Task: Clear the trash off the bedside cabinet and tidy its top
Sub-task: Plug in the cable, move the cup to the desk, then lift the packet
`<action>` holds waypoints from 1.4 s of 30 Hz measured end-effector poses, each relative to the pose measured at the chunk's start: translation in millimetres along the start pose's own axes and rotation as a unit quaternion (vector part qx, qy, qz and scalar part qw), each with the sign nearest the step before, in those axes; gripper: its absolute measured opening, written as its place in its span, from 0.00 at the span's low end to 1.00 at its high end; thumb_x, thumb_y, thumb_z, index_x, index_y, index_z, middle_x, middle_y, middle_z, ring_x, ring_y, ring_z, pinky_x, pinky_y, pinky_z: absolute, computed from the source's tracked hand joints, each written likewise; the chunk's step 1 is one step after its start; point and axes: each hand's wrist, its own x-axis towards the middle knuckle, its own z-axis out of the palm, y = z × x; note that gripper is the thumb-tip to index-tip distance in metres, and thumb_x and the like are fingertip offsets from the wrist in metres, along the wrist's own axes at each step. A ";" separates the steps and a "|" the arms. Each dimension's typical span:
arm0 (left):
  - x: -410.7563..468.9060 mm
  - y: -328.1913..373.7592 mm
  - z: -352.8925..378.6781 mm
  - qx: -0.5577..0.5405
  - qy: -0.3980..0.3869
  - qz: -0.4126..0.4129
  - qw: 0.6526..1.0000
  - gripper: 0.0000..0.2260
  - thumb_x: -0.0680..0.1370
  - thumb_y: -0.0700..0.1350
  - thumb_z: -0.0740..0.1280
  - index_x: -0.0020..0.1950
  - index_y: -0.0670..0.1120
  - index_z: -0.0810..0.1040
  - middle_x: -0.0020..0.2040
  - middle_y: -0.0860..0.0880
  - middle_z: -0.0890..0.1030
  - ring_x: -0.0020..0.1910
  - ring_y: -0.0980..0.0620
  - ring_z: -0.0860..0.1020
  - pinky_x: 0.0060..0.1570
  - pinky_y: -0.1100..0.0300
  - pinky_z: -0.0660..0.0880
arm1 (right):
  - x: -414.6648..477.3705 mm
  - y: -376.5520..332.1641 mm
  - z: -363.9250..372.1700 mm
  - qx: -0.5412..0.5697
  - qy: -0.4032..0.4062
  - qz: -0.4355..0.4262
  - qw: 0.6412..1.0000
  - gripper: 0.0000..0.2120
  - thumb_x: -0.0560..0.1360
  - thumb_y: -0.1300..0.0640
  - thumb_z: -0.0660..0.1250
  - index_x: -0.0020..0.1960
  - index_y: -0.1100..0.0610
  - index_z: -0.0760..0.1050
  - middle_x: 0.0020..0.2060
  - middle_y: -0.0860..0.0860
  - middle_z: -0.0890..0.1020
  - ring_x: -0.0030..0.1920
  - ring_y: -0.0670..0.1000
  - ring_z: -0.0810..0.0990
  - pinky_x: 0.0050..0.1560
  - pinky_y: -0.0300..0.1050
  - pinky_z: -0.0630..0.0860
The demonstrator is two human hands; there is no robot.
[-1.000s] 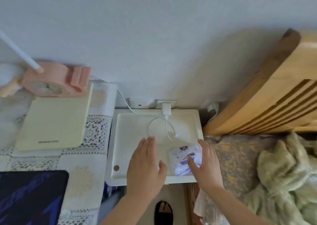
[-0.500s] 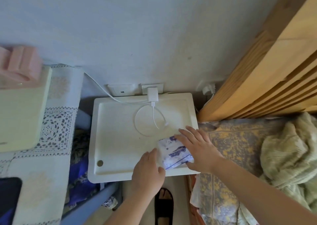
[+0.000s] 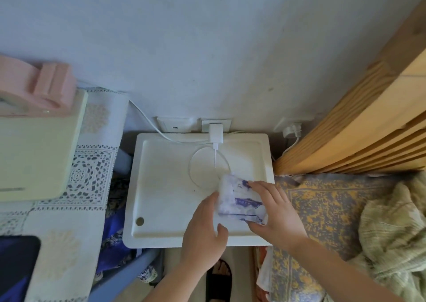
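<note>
The white bedside cabinet top [image 3: 161, 186] has a raised rim and sits against the wall. A white and purple tissue pack [image 3: 239, 200] lies at its front right. My left hand [image 3: 205, 228] presses against the pack's left edge with fingers together. My right hand [image 3: 274, 212] holds the pack from the right, fingers over its top and thumb at its near corner. A white charger [image 3: 215, 133] is plugged in at the back, and its cable [image 3: 196, 161] loops on the top. A small round coin-like thing [image 3: 140, 221] lies at the front left.
A wooden headboard [image 3: 359, 129] and a bed with patterned sheet [image 3: 322, 205] and crumpled blanket [image 3: 396, 228] stand right. Left is a lace-covered table [image 3: 87, 175] with a cream box [image 3: 34, 152] and a pink object [image 3: 43, 82]. A dark sandal [image 3: 219, 281] lies below.
The camera view shifted. My left hand moved right to touch the pack's left edge. My right hand closed over the pack from the right, and the pack turned a little.
</note>
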 end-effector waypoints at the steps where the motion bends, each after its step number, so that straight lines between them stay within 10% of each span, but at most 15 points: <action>1: 5.4 2.4 -1.7 0.003 0.008 0.007 1.000 0.31 0.75 0.43 0.60 0.74 0.59 0.53 0.73 0.61 0.62 0.70 0.63 0.62 0.62 0.69 0.64 | 1.5 -5.4 0.9 0.035 0.040 0.039 0.998 0.38 0.64 0.45 0.71 0.70 0.42 0.58 0.64 0.39 0.67 0.64 0.42 0.63 0.61 0.38 0.66; 9: 40.3 -11.8 -20.2 0.176 -0.002 0.013 0.984 0.30 0.79 0.47 0.54 0.77 0.49 0.43 0.79 0.52 0.47 0.77 0.54 0.46 0.75 0.59 0.48 | 48.7 -30.3 23.8 0.110 0.238 0.292 0.920 0.37 0.63 0.44 0.75 0.67 0.48 0.64 0.58 0.52 0.73 0.56 0.53 0.67 0.55 0.47 0.66; 21: 64.1 -75.8 -44.2 0.284 0.013 -0.061 0.957 0.29 0.80 0.56 0.49 0.77 0.51 0.41 0.79 0.49 0.41 0.77 0.49 0.42 0.75 0.51 0.45 | 94.6 -33.1 64.4 0.019 0.318 0.399 0.860 0.39 0.56 0.45 0.78 0.63 0.54 0.68 0.60 0.56 0.69 0.57 0.60 0.67 0.57 0.57 0.65; 27: 57.1 -84.9 -32.3 0.286 0.001 -0.078 0.955 0.31 0.79 0.59 0.49 0.76 0.51 0.38 0.78 0.49 0.37 0.77 0.48 0.39 0.75 0.50 0.46 | 88.0 -36.0 69.1 0.068 0.296 0.380 0.874 0.42 0.60 0.38 0.74 0.68 0.49 0.61 0.70 0.55 0.62 0.68 0.58 0.60 0.67 0.58 0.57; 34: 56.7 -85.5 -29.5 0.277 0.005 -0.076 0.958 0.31 0.79 0.57 0.49 0.74 0.52 0.33 0.77 0.49 0.34 0.76 0.48 0.37 0.75 0.50 0.43 | 84.9 -17.6 58.7 -0.104 0.201 0.190 0.955 0.22 0.79 0.52 0.59 0.72 0.50 0.64 0.74 0.54 0.62 0.74 0.58 0.57 0.72 0.56 0.54; 42: 55.6 -93.0 -25.9 0.307 0.006 -0.058 0.950 0.29 0.77 0.60 0.40 0.72 0.52 0.29 0.74 0.50 0.30 0.73 0.50 0.32 0.74 0.49 0.42 | 92.9 -5.6 60.9 -0.094 0.143 0.233 0.957 0.23 0.80 0.51 0.55 0.74 0.52 0.59 0.74 0.53 0.61 0.75 0.54 0.55 0.73 0.52 0.55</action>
